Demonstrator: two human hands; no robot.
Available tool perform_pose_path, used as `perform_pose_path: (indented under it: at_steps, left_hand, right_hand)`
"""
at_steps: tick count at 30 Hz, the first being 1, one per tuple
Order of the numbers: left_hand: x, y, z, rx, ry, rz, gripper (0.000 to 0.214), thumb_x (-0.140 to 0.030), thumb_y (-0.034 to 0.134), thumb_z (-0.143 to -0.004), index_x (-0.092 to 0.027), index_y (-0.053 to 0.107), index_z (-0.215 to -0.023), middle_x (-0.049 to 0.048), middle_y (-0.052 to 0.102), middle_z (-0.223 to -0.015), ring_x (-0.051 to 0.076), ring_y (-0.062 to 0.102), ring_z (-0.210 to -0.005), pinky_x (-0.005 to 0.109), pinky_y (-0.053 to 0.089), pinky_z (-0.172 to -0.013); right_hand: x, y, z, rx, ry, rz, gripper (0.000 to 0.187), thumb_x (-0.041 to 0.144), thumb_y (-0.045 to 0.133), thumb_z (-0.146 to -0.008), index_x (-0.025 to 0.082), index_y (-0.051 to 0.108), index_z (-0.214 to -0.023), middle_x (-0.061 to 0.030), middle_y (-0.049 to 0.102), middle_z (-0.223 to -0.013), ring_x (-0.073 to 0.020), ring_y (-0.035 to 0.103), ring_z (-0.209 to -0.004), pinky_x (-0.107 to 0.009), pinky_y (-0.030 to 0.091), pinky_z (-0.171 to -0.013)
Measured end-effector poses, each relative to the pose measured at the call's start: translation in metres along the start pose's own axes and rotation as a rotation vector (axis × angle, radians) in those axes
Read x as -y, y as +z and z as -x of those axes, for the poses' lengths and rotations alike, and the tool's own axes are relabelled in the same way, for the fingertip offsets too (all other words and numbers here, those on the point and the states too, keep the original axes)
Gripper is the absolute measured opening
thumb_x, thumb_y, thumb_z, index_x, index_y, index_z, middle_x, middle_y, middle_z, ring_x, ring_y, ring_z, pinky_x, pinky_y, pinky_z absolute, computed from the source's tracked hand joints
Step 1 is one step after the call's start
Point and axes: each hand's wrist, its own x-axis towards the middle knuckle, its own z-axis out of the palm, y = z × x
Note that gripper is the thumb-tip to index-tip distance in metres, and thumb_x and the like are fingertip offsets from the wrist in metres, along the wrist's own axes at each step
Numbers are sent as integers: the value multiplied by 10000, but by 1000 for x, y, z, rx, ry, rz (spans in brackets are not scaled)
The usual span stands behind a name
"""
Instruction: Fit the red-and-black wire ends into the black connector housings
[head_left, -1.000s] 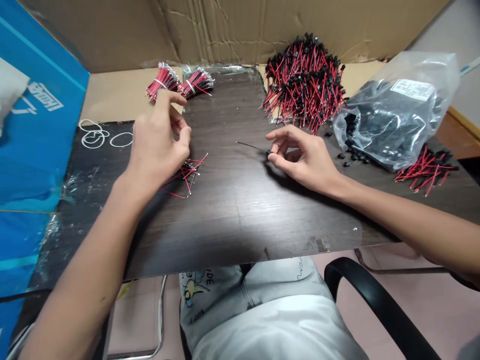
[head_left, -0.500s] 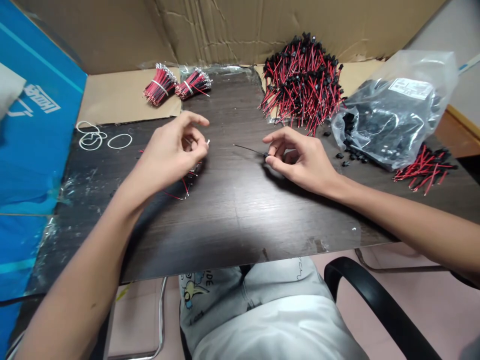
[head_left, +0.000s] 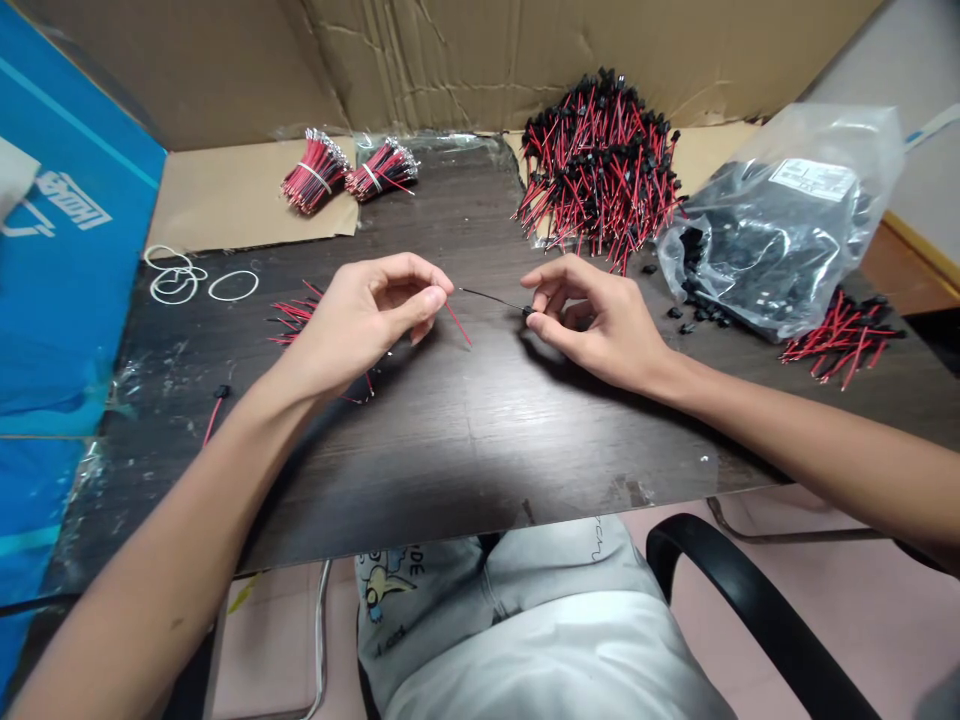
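My left hand (head_left: pixel 367 320) pinches a short red wire (head_left: pixel 458 324) between thumb and forefinger, its free end slanting down to the right. My right hand (head_left: pixel 596 315) pinches a small black connector with a thin black wire (head_left: pixel 491 296) that sticks out to the left, towards the left hand. The two hands are a short gap apart over the dark wooden board (head_left: pixel 465 440). A loose scatter of red wires (head_left: pixel 296 312) lies just behind and under my left hand.
A big heap of red-and-black wired connectors (head_left: pixel 600 160) sits at the back. Two banded wire bundles (head_left: pixel 345 172) lie back left. A plastic bag of black parts (head_left: pixel 780 235) is at right, more red wires (head_left: pixel 840 335) beside it. Rubber bands (head_left: pixel 191 282) lie left, by a blue box (head_left: pixel 60 230).
My left hand has come off the loose wires and moved right with one red wire pinched. The right hand has hardly moved.
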Motion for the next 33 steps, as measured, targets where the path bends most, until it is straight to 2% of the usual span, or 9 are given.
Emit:
perform_pose_path:
  at_steps: [4,9,16,23,27,30,33]
  left_hand:
    - [-6,8,2,49,-17,56,246,-385,773,-862,-156,695,-905,59,760,-884,112,636,-659,239,525,-599]
    - [-6,16,5,80,-55,102,230,-353,831,-823,-161,745,-915,28,755,-755,93,606,-570,218,493,-548]
    - [-2,24,5,122,-72,79,223,-378,867,-794,-177,782,-839,23,752,-710,113,636,-576,219,483,-533]
    - [-1,34,7,176,-10,59,223,-380,760,-902,-159,783,-915,25,756,-734,69,539,-515,197,436,-500]
    - [2,38,11,133,112,-150,219,-360,669,-974,-167,772,-992,-4,725,-698,82,567,-552,210,447,-567]
    - [1,40,15,50,258,-407,187,-323,651,-985,-174,762,-968,-24,698,-690,82,551,-568,223,429,-609]
    - [-1,41,18,-7,357,-542,165,-284,631,-988,-173,747,-950,-16,716,-757,84,536,-587,233,429,-633]
  right_hand:
    - [2,2,2,-37,-35,11,282,300,689,-902,195,665,-1162,-9,693,-886,-131,638,-730,-244,518,-581]
    - [8,6,5,-73,-72,12,275,276,683,-910,187,652,-1169,-17,697,-899,-130,643,-742,-230,508,-554]
    - [17,11,11,-73,-189,4,256,216,664,-938,177,633,-1189,-23,699,-920,-119,643,-728,-226,499,-539]
    - [14,11,11,-57,-239,38,236,228,634,-985,182,616,-1216,-29,699,-950,-112,625,-700,-237,513,-550]
    - [12,10,9,-48,-246,74,231,226,625,-991,179,614,-1217,-28,698,-954,-112,621,-705,-242,537,-582]
    - [11,9,9,-46,-245,70,236,199,627,-982,167,612,-1215,-24,695,-948,-108,622,-720,-232,535,-602]
    - [11,9,9,-40,-248,65,246,186,630,-974,162,609,-1218,-21,693,-941,-106,618,-719,-226,528,-606]
